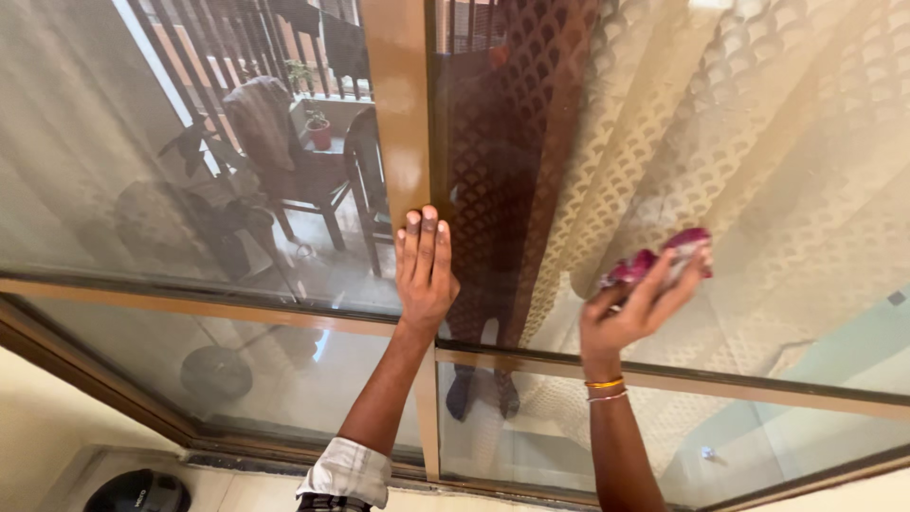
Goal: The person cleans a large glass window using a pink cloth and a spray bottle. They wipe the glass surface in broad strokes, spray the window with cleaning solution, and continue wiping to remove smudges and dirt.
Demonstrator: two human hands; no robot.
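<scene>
The left hand [426, 270] lies flat and open, fingers together and pointing up, pressed against the post [402, 114] where the 2 window panes meet. Its fingertips rest on the tan post and its palm overlaps the edge of the right pane [758, 142]. A rolled checked cuff [347, 471] sits on that forearm near the bottom edge.

The right hand [633, 308] is closed around a crumpled cloth [664, 256], magenta with pale patches, and holds it against the right pane's glass. The cloth sticks out above the fingers, well to the right of the post. 2 thin bangles [606, 389], 1 gold and 1 silvery, circle that wrist.

In the right pane, the glass reflects a cream curtain [720, 114] with a scalloped weave and a dark figure standing beside the post. A tan rail [664, 379] crosses under both hands, with lower panes beneath it.

Through the left pane [142, 171], a balcony shows a dark wooden chair [294, 161], a small red pot [320, 133] with a plant, and railings behind.

At the bottom left, on the pale floor, lies a round black device [142, 491] bearing a small pale label; I cannot tell its kind.
</scene>
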